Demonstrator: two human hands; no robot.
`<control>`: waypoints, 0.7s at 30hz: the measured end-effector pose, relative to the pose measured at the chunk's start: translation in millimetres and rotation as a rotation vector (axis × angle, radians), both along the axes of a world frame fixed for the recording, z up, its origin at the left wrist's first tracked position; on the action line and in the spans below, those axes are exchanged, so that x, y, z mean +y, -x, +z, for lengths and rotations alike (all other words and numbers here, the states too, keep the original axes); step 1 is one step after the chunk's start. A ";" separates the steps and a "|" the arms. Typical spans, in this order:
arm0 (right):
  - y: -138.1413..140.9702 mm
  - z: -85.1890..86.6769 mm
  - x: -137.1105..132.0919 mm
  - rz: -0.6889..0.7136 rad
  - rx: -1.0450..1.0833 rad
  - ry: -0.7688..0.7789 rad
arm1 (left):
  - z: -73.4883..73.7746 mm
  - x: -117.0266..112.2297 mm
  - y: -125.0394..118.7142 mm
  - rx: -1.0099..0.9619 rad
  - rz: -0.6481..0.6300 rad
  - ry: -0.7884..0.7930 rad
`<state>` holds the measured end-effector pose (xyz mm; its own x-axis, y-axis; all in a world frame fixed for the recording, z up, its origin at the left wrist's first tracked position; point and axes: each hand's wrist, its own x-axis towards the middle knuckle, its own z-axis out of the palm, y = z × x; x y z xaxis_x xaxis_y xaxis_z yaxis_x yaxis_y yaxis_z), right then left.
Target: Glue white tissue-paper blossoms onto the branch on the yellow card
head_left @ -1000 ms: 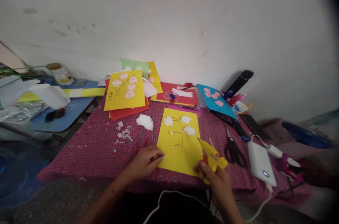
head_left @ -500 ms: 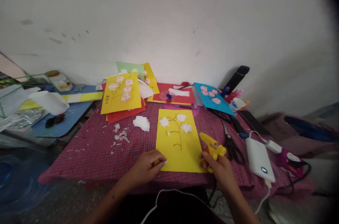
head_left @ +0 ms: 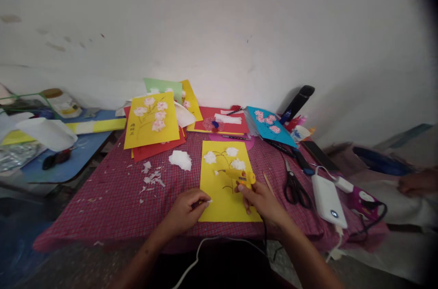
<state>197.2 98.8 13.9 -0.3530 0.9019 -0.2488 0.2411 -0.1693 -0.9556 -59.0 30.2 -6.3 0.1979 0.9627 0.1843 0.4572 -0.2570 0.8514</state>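
My right hand (head_left: 255,198) grips a yellow hot glue gun (head_left: 241,176) above a yellow sheet of paper (head_left: 219,207). Its nozzle points left, close to a small white piece on the drawn stem. White paper flowers (head_left: 237,164) sit along the upper stems. At the sheet's lower left edge, my left hand (head_left: 191,207) pinches a tiny white scrap of paper (head_left: 209,201) between thumb and fingertips. A torn white piece of paper (head_left: 180,160) and small white scraps (head_left: 153,178) lie on the checked tablecloth, left of the sheet.
Black scissors (head_left: 294,186) and a white power bank (head_left: 329,200) lie to the right. Finished flower cards (head_left: 150,120) are stacked at the back left, a blue card (head_left: 273,127) at the back right. A white cable (head_left: 197,255) crosses my lap. Another person's hand (head_left: 415,183) shows far right.
My right hand has carried the glue gun left from the sheet's right edge to over the drawn stems. My left hand keeps its pinch. The view has shifted slightly, and a hand has appeared far right.
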 end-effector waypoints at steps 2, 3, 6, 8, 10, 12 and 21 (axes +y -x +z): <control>3.5 5.1 -0.6 -0.008 0.019 0.020 | -0.4 0.2 0.8 -0.014 -0.001 0.006; 4.9 7.3 -1.3 -0.015 0.030 0.025 | -0.5 0.2 1.3 -0.020 -0.002 0.011; 7.6 10.2 -1.9 -0.017 0.028 0.029 | -0.9 0.1 2.1 -0.031 -0.006 0.021; 8.4 9.0 -0.2 -0.013 -0.001 0.019 | -1.2 -0.1 2.3 -0.033 -0.011 0.021; 8.6 6.5 2.6 -0.005 -0.035 0.000 | -1.4 -0.2 2.2 -0.033 -0.010 0.020; 8.4 4.1 5.5 0.009 -0.070 -0.021 | -1.3 -0.2 1.9 -0.037 -0.009 0.021; 2.0 3.1 2.1 0.015 0.013 -0.011 | -0.1 0.9 1.1 -0.002 0.008 0.038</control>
<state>195.2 100.9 17.1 -0.3696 0.8992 -0.2341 0.2315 -0.1548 -0.9604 -60.1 31.0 -6.4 0.1900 0.9706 0.1475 0.4574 -0.2205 0.8615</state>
